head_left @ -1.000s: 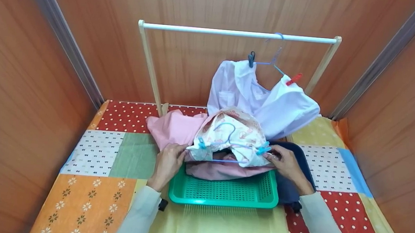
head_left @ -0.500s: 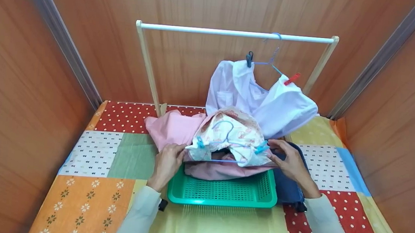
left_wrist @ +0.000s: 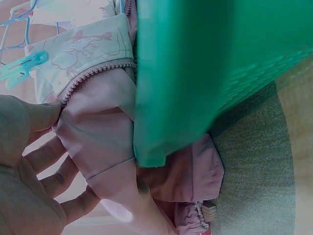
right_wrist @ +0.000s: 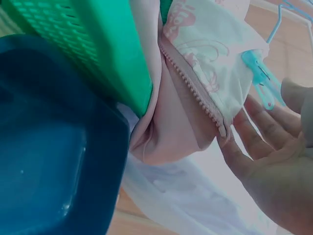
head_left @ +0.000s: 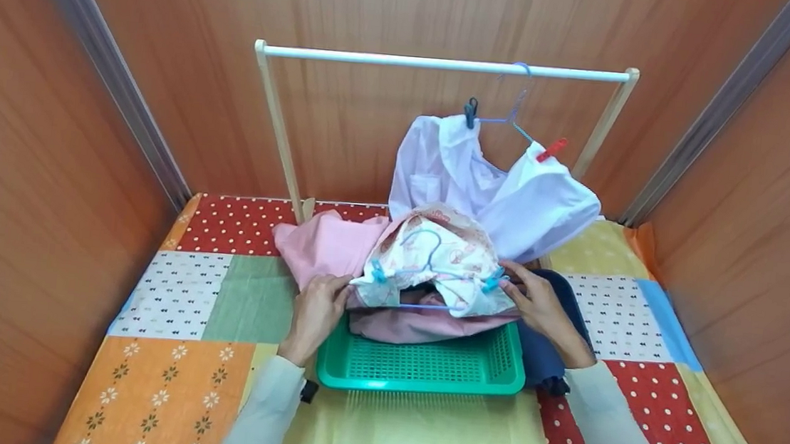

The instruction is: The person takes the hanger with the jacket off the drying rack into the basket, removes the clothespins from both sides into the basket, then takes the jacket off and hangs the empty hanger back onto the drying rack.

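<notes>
nearest the camera, the green mesh basket [head_left: 425,368] sits on the patchwork cloth [head_left: 177,346], with a dark blue tub [head_left: 548,350] touching its right side. a pink zip jacket [head_left: 422,324] lies across the basket's far rim and spills out to the left.

on top of that, the printed child's garment [head_left: 441,262] is mounted on a light blue wire hanger [head_left: 428,253], with a turquoise clip [head_left: 380,272] at the left shoulder and another turquoise peg [head_left: 493,282] at the right.

left hand [head_left: 315,312]: fingers appear to pinch the garment's left edge just below the clip; the left wrist view shows the fingers [left_wrist: 49,161] lightly curled against pink fabric. right hand [head_left: 538,306]: fingers appear bent at the right shoulder beside the peg, though the right wrist view shows them fairly extended, so a firm hold cannot be confirmed there.

judgement: one item is finished, a white shirt [head_left: 491,187] hanging by its own hanger on the white rail [head_left: 445,62] at the back. the printed garment is hangered and clipped but lies low over the basket, well apart from the rail. the pink jacket remains unhung.
</notes>
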